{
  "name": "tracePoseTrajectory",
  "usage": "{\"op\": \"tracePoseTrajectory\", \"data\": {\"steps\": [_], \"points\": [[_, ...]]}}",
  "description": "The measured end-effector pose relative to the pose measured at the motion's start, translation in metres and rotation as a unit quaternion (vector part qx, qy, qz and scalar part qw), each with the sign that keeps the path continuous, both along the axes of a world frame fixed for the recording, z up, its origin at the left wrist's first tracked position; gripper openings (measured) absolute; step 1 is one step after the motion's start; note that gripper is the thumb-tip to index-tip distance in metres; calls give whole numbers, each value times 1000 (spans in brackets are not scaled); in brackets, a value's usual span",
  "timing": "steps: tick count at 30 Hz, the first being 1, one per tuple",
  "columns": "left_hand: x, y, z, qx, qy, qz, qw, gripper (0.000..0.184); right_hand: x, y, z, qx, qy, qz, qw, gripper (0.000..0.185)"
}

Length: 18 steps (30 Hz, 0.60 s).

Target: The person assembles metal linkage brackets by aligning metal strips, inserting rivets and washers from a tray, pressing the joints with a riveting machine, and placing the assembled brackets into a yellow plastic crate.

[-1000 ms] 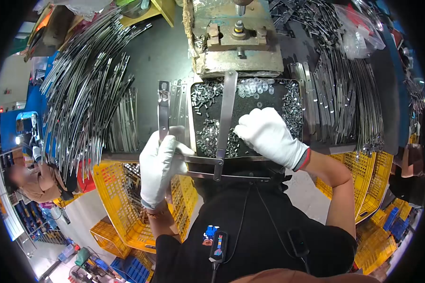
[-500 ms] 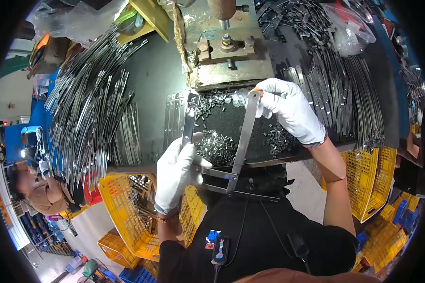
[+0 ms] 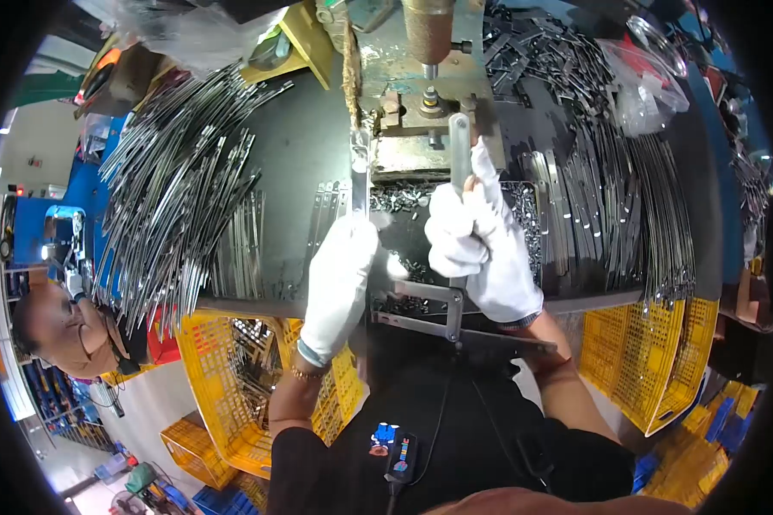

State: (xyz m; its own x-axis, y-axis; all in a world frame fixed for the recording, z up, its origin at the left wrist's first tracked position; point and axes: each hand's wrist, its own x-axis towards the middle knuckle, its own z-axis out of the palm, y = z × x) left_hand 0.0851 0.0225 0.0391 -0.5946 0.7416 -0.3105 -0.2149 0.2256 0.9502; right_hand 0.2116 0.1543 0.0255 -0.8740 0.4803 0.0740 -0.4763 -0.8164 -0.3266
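Observation:
A linkage of flat metal bars (image 3: pixel 421 291), joined by pivots, hangs between my two white-gloved hands. My left hand (image 3: pixel 342 275) is closed around its left bar (image 3: pixel 360 176), which points away from me. My right hand (image 3: pixel 481 245) grips the right bar (image 3: pixel 460 142), whose holed end stands just in front of the press's lower die (image 3: pixel 431 103). Crossing bars of the linkage reach over the table's front edge toward my body. Behind my hands lie small loose metal rivets (image 3: pixel 399 199), partly hidden by the gloves.
The press ram (image 3: pixel 429 39) stands above the die. Long metal strips (image 3: pixel 176 189) are heaped on the left, more strips (image 3: pixel 605 206) on the right, short pieces (image 3: pixel 541 51) behind. Yellow crates (image 3: pixel 648 365) flank me below the table. Another person (image 3: pixel 77 335) sits far left.
Both hands have shifted; the right moved inward and lower in view, its grip now farther down the bar. The right bar has turned upright, its end nearer the die. The view has shifted slightly.

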Motion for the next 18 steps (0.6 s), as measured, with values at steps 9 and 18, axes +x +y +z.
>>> {"op": "tracePoseTrajectory", "data": {"steps": [9, 18], "points": [[-13, 20, 7, 79, 455, -235, 855, 39, 16, -29, -4, -22, -118, 78, 990, 51], [-6, 25, 35, -93, -33, -189, 977, 28, 20, -22, 3, -9, -152, 115, 982, 50]]}}
